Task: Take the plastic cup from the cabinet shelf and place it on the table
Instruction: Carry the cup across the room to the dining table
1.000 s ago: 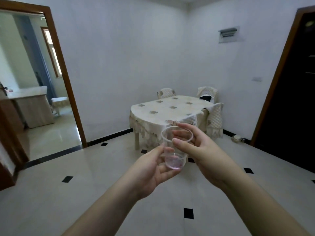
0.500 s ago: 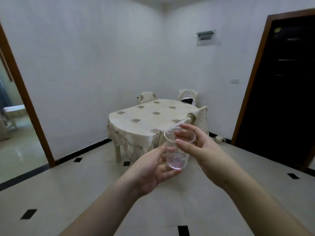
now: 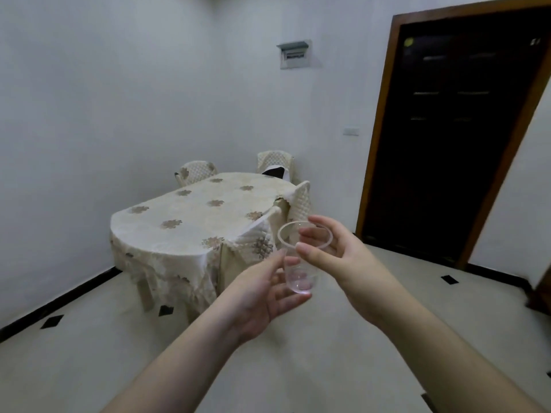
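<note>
Clear plastic cup is off the shelf, upright in mid-air just short of the cloth-covered bench; right hand pinches its rim, left hand cradles its base; carrying looks nearly done; setting it down remains.

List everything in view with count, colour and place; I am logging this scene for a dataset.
plastic cup: one, clear, held upright in both hands
table: one, cream floral cloth, ahead by the wall
chairs: at least three, cream covers, around the table
dark item: one, black, on the far chair
wall box: one, grey, back wall
switch: one, white, beside the doorway
doorway: one, brown frame, dark, right
left hand: under the cup
right hand: at its rim
</note>
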